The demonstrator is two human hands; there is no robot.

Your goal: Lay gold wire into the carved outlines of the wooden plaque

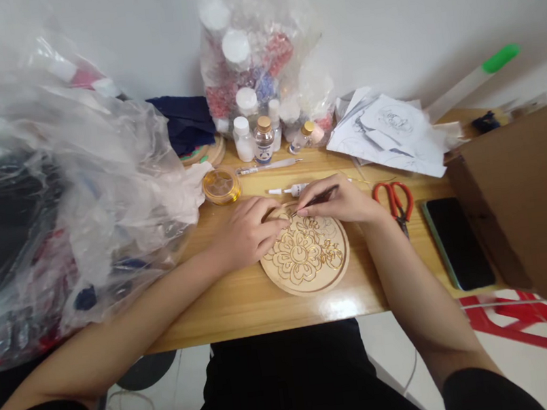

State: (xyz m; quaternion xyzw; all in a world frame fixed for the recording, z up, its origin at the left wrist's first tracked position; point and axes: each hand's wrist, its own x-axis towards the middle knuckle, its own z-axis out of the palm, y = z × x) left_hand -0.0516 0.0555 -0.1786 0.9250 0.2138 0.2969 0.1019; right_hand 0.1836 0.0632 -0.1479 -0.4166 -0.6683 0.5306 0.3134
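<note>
A round wooden disc (310, 263) with a gold flower outline lies on the wooden table (245, 300) in front of me. My left hand (244, 231) rests on the disc's upper left rim, fingers curled and pressed down on it. My right hand (339, 201) sits at the disc's top edge, pinching a thin dark tool (319, 196) that looks like tweezers, its tip pointing left toward my left fingertips. What the tip touches is too small to make out.
A gold wire spool (220, 186), a small glue tube (288, 191), small bottles (263, 140) and a bag of bead jars (252, 62) stand behind. Red scissors (394, 199), a phone (458, 243) and a cardboard box (534, 201) lie right. Large plastic bags (54, 190) fill the left.
</note>
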